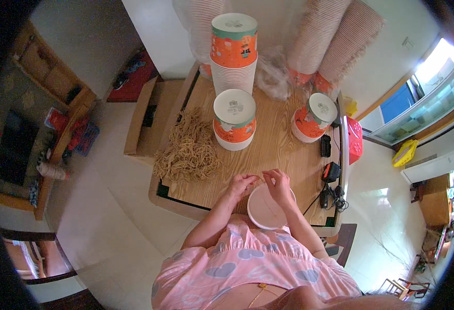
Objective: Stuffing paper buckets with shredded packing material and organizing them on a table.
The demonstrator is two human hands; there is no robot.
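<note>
My left hand (241, 185) is closed in a pinch at the table's near edge. Close beside it, my right hand (278, 187) is pinched too, and between their fingertips shows a bit of thin brown cord (260, 180). Under both hands a white paper tub (268, 209) rests against my lap, its open mouth turned up; a fine strand seems to cross its inside. A tangled heap of brown paper-like cord (188, 147) lies left on the table. Ahead stand an upturned orange and green tub (234, 133) and, behind it, a tall nested stack of such tubs (234, 57).
Another upturned tub (309, 126) stands at the right. Plastic-wrapped tub stacks (317, 41) lean at the back. Along the wooden table's (273, 150) right edge lie a black and orange battery-like block (331, 172) and a black adapter with cable (332, 196). A cardboard box (157, 113) adjoins the left side.
</note>
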